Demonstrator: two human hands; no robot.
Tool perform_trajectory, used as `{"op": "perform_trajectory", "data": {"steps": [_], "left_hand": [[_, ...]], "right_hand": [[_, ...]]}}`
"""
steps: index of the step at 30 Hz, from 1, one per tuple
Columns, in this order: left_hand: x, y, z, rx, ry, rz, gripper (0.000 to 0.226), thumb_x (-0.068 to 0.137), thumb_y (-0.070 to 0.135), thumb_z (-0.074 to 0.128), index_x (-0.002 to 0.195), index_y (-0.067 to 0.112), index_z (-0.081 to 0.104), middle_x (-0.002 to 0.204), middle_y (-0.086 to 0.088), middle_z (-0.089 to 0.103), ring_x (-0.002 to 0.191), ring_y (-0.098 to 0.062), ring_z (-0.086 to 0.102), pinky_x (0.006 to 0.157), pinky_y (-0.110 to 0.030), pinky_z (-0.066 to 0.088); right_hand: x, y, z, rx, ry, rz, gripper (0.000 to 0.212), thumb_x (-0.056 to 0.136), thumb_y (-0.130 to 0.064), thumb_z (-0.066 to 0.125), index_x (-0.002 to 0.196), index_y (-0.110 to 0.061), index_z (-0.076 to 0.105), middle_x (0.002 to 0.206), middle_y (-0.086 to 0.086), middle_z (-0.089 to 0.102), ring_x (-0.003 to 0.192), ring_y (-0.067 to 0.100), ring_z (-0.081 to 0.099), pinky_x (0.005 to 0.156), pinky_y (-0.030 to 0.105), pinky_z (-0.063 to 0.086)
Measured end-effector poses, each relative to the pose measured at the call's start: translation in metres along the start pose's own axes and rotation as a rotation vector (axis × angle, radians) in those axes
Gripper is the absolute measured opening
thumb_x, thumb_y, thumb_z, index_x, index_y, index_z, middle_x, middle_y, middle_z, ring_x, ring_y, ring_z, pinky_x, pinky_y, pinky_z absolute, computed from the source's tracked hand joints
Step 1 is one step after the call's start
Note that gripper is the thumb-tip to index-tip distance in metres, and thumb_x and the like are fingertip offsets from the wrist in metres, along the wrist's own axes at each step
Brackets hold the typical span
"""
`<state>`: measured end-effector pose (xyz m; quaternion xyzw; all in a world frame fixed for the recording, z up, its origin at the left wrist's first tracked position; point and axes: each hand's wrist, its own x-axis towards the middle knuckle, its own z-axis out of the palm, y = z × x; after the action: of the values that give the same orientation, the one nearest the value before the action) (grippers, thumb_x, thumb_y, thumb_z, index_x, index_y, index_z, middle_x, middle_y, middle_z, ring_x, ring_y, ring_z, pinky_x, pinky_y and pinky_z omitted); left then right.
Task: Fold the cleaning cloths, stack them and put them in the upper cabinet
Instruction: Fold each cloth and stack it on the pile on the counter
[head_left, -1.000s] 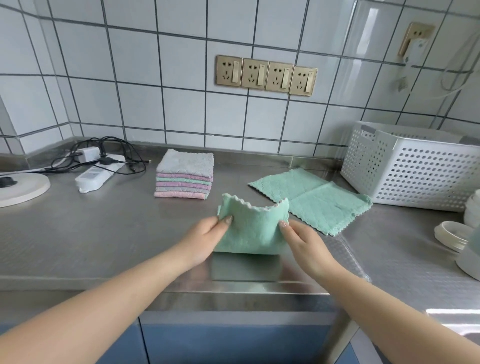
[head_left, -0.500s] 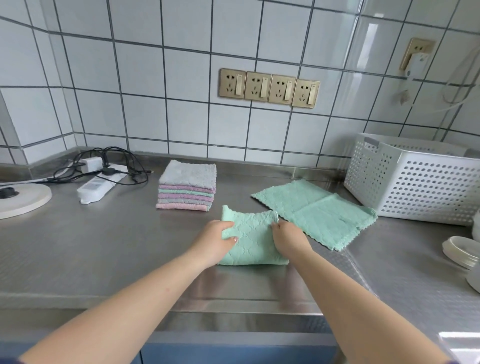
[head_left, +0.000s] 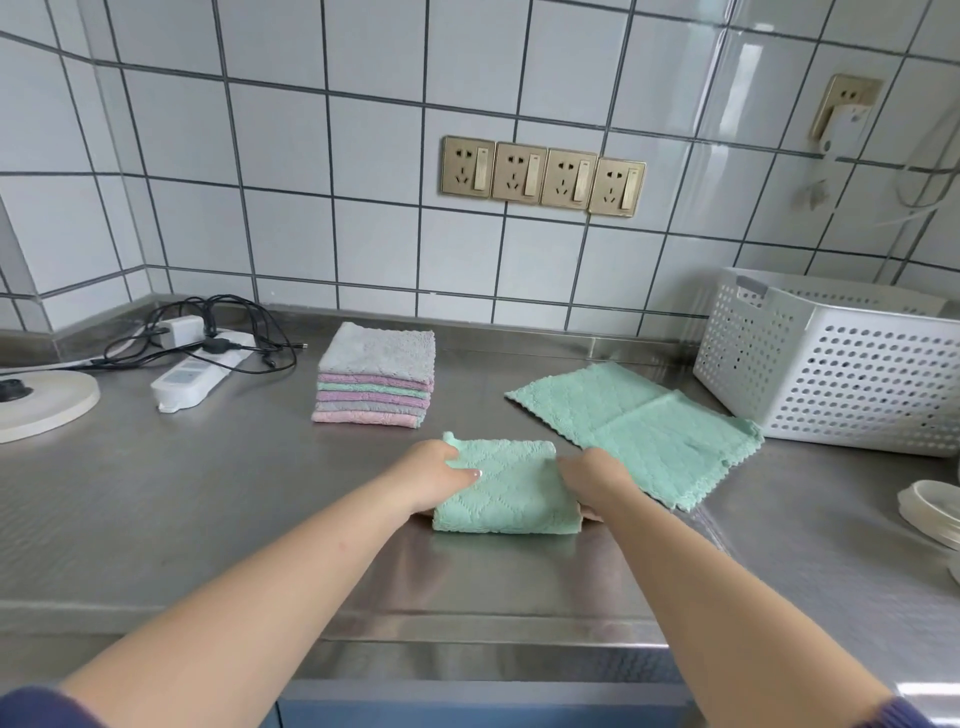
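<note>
Head view: stainless-steel counter (head_left: 156, 519) against a white tiled wall, seen from above.
Folded green cloth (head_left: 506, 488): lies flat on the counter near its front edge, folded to a small square, between the two hands.
Left hand (head_left: 434, 475): rests on the cloth's left edge, thumb lying on top, fingers curled at the edge and gripping it.
Right hand (head_left: 589, 475): sits on the cloth's right edge, fingers bent over it; the fingertips are hidden, so the exact hold cannot be told.
Stack of folded cloths (head_left: 376, 382): behind the folded green cloth and well apart from it; grey on top, then pink, green and lilac layers, pink at the bottom.
Unfolded green cloth (head_left: 639, 426): spread flat to the right rear, its near corner just beside the right hand.
White perforated basket (head_left: 831, 364): stands at the right rear, touching or just beside the spread cloth's far corner; contents not visible.
Power strip (head_left: 200, 376): left rear, with a charger and black cables plugged in.
White dishes (head_left: 930, 512): stacked at the right edge.
Wall sockets (head_left: 543, 175): four gold plates in a row.
</note>
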<state>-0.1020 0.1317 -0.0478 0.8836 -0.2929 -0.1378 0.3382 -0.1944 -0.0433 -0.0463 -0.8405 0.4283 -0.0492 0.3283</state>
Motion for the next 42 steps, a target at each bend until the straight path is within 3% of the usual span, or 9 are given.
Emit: {"op": "perform_trajectory", "data": {"steps": [2, 5, 10, 18, 24, 28, 33, 38, 42], "left_hand": [[-0.001, -0.002, -0.005, 0.056, 0.093, 0.062, 0.054, 0.09, 0.032, 0.056, 0.138, 0.011, 0.043, 0.146, -0.006, 0.036, 0.132, -0.018, 0.037, 0.102, -0.021, 0.028], [-0.004, -0.001, -0.002, 0.191, 0.214, 0.251, 0.041, 0.095, 0.023, 0.047, 0.134, 0.011, 0.048, 0.149, -0.003, 0.034, 0.137, -0.017, 0.031, 0.109, -0.022, 0.02], [-0.001, 0.008, 0.03, 0.418, 0.079, 0.403, 0.041, 0.091, 0.017, 0.041, 0.131, 0.012, 0.049, 0.14, -0.005, 0.047, 0.133, -0.022, 0.038, 0.108, -0.031, 0.028], [0.008, -0.006, 0.031, 0.498, -0.104, 0.271, 0.049, 0.1, 0.031, 0.024, 0.149, 0.024, 0.018, 0.158, 0.009, 0.005, 0.146, -0.012, 0.001, 0.117, -0.045, 0.002], [0.01, -0.013, 0.025, 0.526, -0.06, 0.104, 0.065, 0.093, 0.058, 0.024, 0.149, 0.029, 0.008, 0.159, -0.002, -0.003, 0.146, -0.018, -0.004, 0.117, -0.044, -0.003], [0.007, -0.018, 0.016, 0.546, -0.02, 0.038, 0.072, 0.091, 0.062, 0.027, 0.149, 0.024, 0.009, 0.158, -0.007, 0.01, 0.146, -0.023, 0.004, 0.116, -0.046, 0.0], [0.01, -0.011, 0.007, -0.055, 0.038, 0.112, 0.052, 0.091, 0.028, 0.055, 0.14, 0.022, 0.038, 0.148, 0.001, 0.038, 0.136, -0.016, 0.035, 0.113, -0.031, 0.026], [0.007, -0.002, -0.006, -0.778, -0.036, -0.023, 0.035, 0.091, 0.003, 0.054, 0.12, 0.022, 0.06, 0.132, 0.0, 0.056, 0.119, -0.014, 0.053, 0.105, -0.034, 0.039], [0.0, -0.004, -0.007, -0.66, -0.204, -0.055, 0.037, 0.092, 0.007, 0.054, 0.126, 0.021, 0.056, 0.118, -0.005, 0.062, 0.095, -0.014, 0.062, 0.08, -0.029, 0.053]], "right_hand": [[0.0, 0.003, -0.01, -0.034, 0.099, -0.04, 0.028, 0.089, -0.025, 0.039, 0.102, -0.006, 0.054, 0.085, 0.006, 0.062, 0.072, 0.024, 0.059, 0.067, 0.028, 0.049], [-0.01, -0.005, -0.008, -0.275, 0.242, -0.343, 0.034, 0.096, -0.023, 0.036, 0.124, -0.011, 0.052, 0.126, 0.006, 0.052, 0.108, 0.028, 0.054, 0.08, 0.032, 0.044], [-0.031, -0.029, 0.037, -0.463, 0.107, -0.677, 0.042, 0.092, -0.016, 0.04, 0.134, -0.016, 0.046, 0.144, 0.006, 0.039, 0.133, 0.025, 0.036, 0.107, 0.035, 0.029], [-0.024, -0.005, 0.046, -0.501, -0.056, -0.483, 0.058, 0.095, -0.04, 0.023, 0.15, -0.024, 0.013, 0.16, 0.0, 0.005, 0.147, 0.016, 0.001, 0.118, 0.046, 0.004], [-0.025, 0.001, 0.035, -0.575, -0.083, -0.369, 0.064, 0.094, -0.057, 0.018, 0.15, -0.031, 0.003, 0.16, -0.001, -0.008, 0.147, 0.019, -0.007, 0.115, 0.055, -0.003], [-0.026, 0.0, 0.036, -0.578, -0.076, -0.367, 0.063, 0.093, -0.056, 0.017, 0.15, -0.032, 0.002, 0.16, -0.001, -0.008, 0.147, 0.02, -0.007, 0.114, 0.057, -0.005], [-0.028, 0.0, 0.036, -0.569, -0.072, -0.36, 0.063, 0.094, -0.056, 0.016, 0.15, -0.032, 0.002, 0.16, -0.002, -0.008, 0.147, 0.021, -0.007, 0.114, 0.057, -0.005], [-0.028, 0.001, 0.038, -0.559, -0.057, -0.371, 0.063, 0.094, -0.055, 0.017, 0.15, -0.032, 0.003, 0.16, -0.001, -0.007, 0.147, 0.022, -0.005, 0.115, 0.056, -0.004], [-0.028, 0.002, 0.039, -0.546, -0.037, -0.386, 0.063, 0.094, -0.055, 0.018, 0.151, -0.031, 0.004, 0.16, 0.0, -0.005, 0.147, 0.023, -0.004, 0.116, 0.054, -0.003]]}}
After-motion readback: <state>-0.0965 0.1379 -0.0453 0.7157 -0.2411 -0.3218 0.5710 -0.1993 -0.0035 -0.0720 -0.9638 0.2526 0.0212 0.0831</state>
